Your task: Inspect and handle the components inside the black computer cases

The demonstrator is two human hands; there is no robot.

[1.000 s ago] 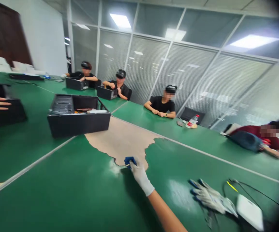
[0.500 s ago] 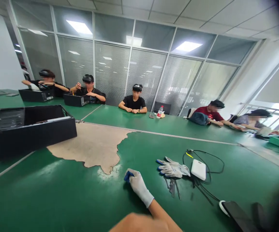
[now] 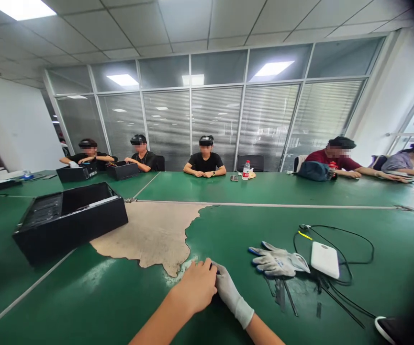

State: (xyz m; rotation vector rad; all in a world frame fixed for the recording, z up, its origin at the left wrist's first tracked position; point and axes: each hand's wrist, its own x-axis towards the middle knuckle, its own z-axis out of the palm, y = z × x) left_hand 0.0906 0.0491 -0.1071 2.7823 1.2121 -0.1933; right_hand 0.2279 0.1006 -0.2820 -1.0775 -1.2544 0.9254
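Note:
My right hand [image 3: 232, 297] wears a white knitted glove and rests on the green table [image 3: 84, 306] near its front edge. My bare left hand [image 3: 195, 287] lies over the glove's fingertips, its fingers curled round them. A sliver of the glove's blue tip shows at the left hand's knuckles. The right hand's fingers are hidden under the left hand. Both hands sit just in front of a tan worn patch [image 3: 149, 235] where the green mat has peeled away.
A loose pair of grey gloves [image 3: 276, 258] lies to the right, beside a white power bank [image 3: 324, 259] with a looped black cable [image 3: 357, 239]. An open black computer case [image 3: 70, 220] stands at left. Several people sit along the far side, with a water bottle [image 3: 246, 170].
The camera has swung right and up. My bare left hand has come in from below and closed over the gloved right hand's fingertips.

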